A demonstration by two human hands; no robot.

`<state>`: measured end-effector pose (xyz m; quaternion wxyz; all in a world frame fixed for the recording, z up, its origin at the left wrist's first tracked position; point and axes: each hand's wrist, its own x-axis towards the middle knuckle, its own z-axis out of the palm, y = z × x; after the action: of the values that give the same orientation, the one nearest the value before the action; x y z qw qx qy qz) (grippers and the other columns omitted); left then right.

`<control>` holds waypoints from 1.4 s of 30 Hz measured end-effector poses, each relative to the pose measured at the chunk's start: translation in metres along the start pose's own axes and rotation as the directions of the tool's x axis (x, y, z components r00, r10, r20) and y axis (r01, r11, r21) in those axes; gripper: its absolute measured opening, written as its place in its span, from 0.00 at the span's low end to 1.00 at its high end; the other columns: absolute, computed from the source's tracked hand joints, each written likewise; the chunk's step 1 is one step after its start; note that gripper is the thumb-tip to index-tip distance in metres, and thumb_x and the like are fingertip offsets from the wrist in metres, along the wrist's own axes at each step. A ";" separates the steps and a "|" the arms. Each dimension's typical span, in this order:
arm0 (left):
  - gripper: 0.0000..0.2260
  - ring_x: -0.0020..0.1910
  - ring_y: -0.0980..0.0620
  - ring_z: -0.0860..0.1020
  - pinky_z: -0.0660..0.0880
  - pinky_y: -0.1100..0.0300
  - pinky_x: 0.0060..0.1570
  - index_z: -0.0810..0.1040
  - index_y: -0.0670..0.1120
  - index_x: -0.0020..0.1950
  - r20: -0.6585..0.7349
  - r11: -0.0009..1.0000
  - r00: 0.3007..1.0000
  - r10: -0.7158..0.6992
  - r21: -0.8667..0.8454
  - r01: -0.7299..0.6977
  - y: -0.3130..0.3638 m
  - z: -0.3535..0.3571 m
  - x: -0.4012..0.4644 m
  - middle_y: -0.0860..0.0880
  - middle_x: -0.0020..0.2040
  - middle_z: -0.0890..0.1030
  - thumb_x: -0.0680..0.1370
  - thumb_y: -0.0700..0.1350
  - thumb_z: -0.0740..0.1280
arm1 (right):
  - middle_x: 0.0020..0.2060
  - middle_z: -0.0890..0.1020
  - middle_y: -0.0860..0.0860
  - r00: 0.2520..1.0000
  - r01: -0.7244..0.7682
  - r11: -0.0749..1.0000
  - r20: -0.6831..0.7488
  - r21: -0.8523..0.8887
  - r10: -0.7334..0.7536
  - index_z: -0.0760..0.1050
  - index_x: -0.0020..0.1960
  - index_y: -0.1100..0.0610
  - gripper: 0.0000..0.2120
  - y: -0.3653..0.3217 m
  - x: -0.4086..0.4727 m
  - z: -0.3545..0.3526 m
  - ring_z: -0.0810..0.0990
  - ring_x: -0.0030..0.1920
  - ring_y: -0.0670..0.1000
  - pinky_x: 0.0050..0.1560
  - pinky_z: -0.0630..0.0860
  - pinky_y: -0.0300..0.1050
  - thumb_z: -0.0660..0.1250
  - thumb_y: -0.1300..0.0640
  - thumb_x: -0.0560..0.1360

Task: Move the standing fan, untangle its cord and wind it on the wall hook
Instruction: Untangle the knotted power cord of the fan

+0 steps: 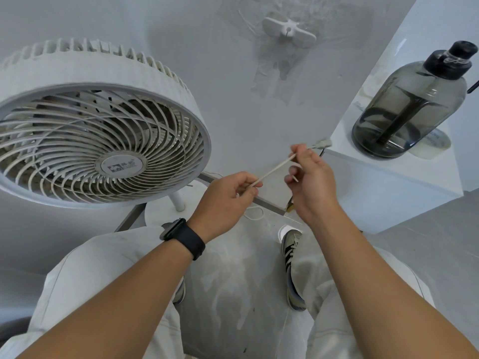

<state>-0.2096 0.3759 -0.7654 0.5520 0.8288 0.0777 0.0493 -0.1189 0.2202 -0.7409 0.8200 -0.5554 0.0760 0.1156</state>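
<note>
I see my left hand (228, 193) pinching the white cord (274, 171) at its near end, while my right hand (309, 177) grips it farther along, fingers curled round it. The cord runs taut between them, and its plug (322, 143) sticks out past my right fingers, near the edge of the white table (404, 167). The standing fan (90, 125) sits to the left, head tilted up. The white wall hook (289, 29) is on the far wall, bare. A smoky water bottle (412, 99) stands on the table at right.
</note>
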 end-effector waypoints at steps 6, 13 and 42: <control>0.13 0.45 0.58 0.81 0.74 0.69 0.45 0.84 0.50 0.55 0.068 0.999 0.997 -0.020 0.052 0.016 -0.002 0.002 -0.001 0.54 0.47 0.85 0.78 0.34 0.65 | 0.38 0.77 0.47 0.992 -0.037 0.997 -0.116 0.066 0.045 0.81 0.51 0.56 0.08 -0.007 0.010 -0.015 0.69 0.33 0.45 0.34 0.68 0.38 0.66 0.53 0.83; 0.09 0.44 0.49 0.84 0.83 0.50 0.49 0.84 0.52 0.56 -0.084 0.996 0.996 -0.044 -0.084 0.037 -0.001 0.001 0.002 0.52 0.47 0.86 0.80 0.39 0.71 | 0.41 0.81 0.48 0.956 0.008 0.930 0.277 -0.368 0.101 0.81 0.58 0.57 0.12 0.009 -0.010 0.004 0.74 0.35 0.47 0.38 0.73 0.41 0.66 0.50 0.82; 0.12 0.51 0.53 0.83 0.78 0.53 0.56 0.77 0.49 0.57 -0.079 0.883 0.980 -0.185 -0.452 0.130 0.002 0.001 0.002 0.53 0.49 0.87 0.78 0.36 0.71 | 0.41 0.84 0.53 0.952 -0.185 0.978 0.231 -0.094 0.202 0.78 0.44 0.57 0.07 0.006 -0.012 0.010 0.83 0.40 0.49 0.46 0.82 0.41 0.69 0.58 0.80</control>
<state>-0.2074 0.3750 -0.7638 0.7230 0.6673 0.1644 0.0703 -0.1321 0.2306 -0.7397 0.7877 -0.5560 0.0264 0.2641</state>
